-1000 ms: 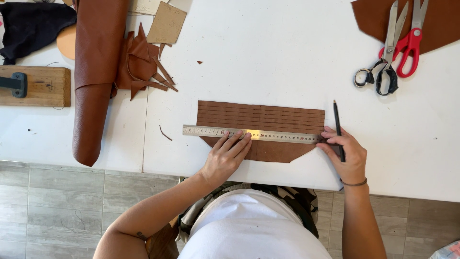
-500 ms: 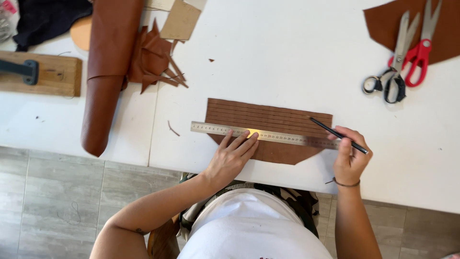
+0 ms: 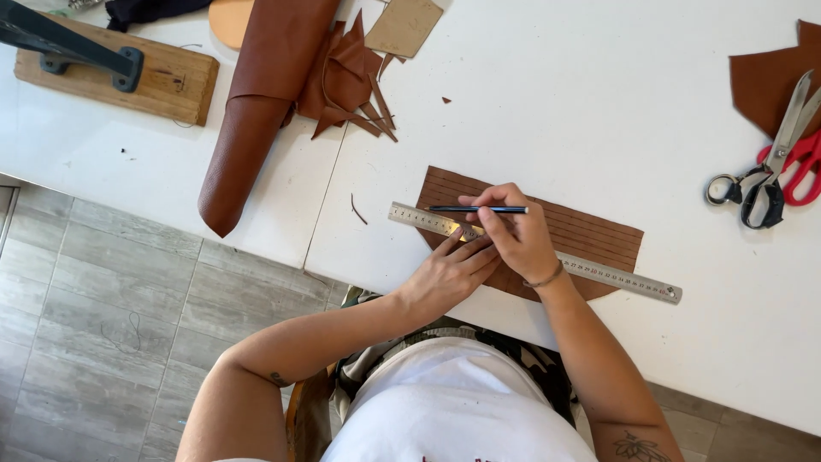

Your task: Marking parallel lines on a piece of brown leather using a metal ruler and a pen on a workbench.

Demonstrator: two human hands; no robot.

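Right hand (image 3: 517, 235) pinches a dark pen (image 3: 479, 209) between thumb and fingers, its tip at the top edge of the metal ruler (image 3: 616, 277). Left hand (image 3: 449, 269) lies flat and open, fingers pressing that ruler onto the brown leather piece (image 3: 590, 235). The leather lies at the near edge of the white table (image 3: 547, 103), with scissors (image 3: 765, 184) well apart to the right.

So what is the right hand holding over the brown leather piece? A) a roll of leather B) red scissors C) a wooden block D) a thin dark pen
D: the right hand grips a thin dark pen above the metal ruler; the red scissors lie apart on the table.
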